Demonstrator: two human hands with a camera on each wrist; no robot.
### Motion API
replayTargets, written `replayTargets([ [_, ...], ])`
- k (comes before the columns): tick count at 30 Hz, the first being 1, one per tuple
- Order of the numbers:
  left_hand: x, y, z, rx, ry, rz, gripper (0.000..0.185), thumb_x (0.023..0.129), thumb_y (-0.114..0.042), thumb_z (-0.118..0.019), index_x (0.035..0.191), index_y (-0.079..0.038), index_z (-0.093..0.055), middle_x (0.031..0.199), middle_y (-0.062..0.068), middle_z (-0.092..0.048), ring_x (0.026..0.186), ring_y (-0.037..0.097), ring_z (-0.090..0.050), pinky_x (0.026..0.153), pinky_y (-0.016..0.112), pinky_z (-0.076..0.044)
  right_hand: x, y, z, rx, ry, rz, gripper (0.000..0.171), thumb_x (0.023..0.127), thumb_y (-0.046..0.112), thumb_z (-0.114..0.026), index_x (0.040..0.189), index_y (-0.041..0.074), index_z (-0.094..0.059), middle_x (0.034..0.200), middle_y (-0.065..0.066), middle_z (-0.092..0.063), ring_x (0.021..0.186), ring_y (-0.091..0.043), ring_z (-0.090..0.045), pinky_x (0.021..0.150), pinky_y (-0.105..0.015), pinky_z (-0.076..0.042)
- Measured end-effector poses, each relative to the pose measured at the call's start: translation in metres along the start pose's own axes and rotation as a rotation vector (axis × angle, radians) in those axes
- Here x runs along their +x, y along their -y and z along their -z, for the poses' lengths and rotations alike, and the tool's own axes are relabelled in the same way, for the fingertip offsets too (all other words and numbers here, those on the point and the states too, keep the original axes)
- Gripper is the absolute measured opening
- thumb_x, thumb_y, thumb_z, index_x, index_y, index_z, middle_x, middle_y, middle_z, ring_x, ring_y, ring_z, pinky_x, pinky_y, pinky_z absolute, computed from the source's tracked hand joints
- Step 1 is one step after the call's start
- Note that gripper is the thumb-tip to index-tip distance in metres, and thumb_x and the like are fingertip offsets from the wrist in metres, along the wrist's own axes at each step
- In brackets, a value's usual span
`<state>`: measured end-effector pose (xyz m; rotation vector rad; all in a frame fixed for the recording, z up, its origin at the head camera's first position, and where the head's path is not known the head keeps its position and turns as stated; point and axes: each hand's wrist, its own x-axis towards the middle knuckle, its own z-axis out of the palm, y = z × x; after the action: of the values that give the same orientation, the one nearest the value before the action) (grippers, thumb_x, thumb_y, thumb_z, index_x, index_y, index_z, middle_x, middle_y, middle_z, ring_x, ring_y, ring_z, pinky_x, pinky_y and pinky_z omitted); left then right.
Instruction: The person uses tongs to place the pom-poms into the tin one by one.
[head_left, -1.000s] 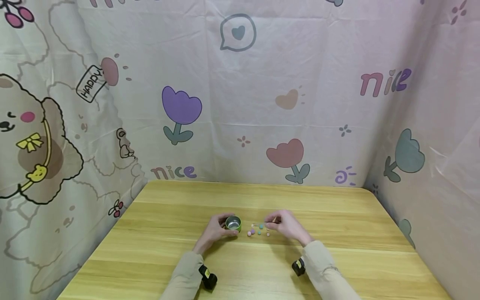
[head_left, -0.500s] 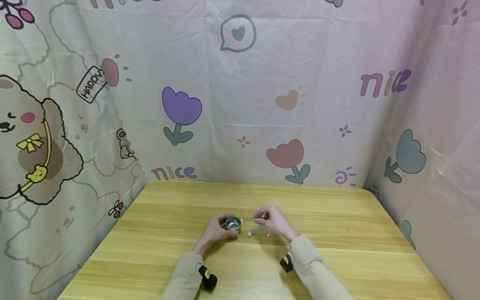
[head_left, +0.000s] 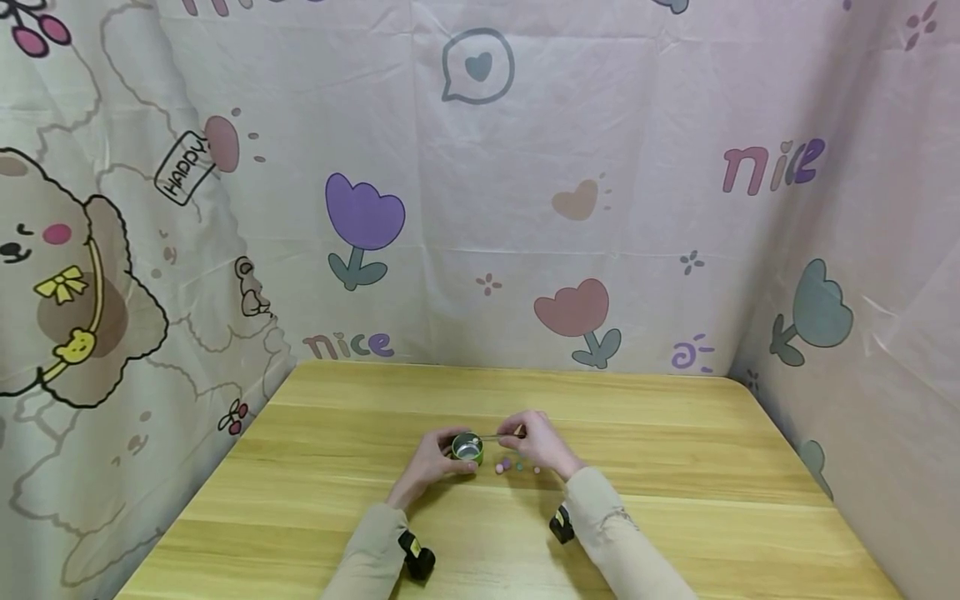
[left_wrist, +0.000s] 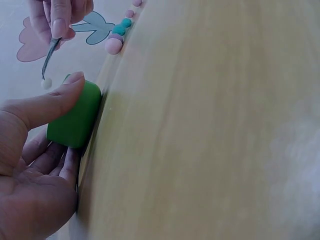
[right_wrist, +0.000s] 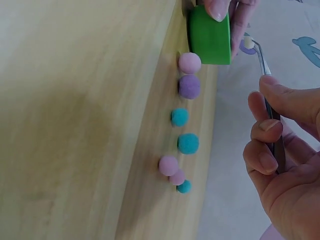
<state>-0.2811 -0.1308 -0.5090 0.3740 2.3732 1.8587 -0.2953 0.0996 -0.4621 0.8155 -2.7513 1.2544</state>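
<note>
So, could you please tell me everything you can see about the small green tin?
The small round green tin stands upright on the wooden table, open at the top, with a shiny metallic inside and a plain matte green outer wall. The left hand grips its side with thumb and fingers. A white pompom, pinched in metal tweezers held by the right hand, hangs just above its opening. Coloured pompoms lie beside it.
</note>
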Motion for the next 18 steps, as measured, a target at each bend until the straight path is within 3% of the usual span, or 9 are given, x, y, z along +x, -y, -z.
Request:
replayTargets([
  [18, -0.0006, 0.0007, 0.0017, -0.001, 0.02, -0.022, 0.066, 0.075, 0.003, -0.083, 0.134, 0.01, -0.055, 0.13, 0.028, -0.062, 0.124, 0.044, -0.059, 0.111, 0.053, -0.047, 0.0006, -0.0002, -0.003, 0.007, 0.004, -0.024, 0.009, 0.092, 0.007, -0.071, 0.096, 0.004, -0.078, 0.091, -0.006, -0.075, 0.066, -0.008, -0.056, 0.059, -0.018, -0.047],
])
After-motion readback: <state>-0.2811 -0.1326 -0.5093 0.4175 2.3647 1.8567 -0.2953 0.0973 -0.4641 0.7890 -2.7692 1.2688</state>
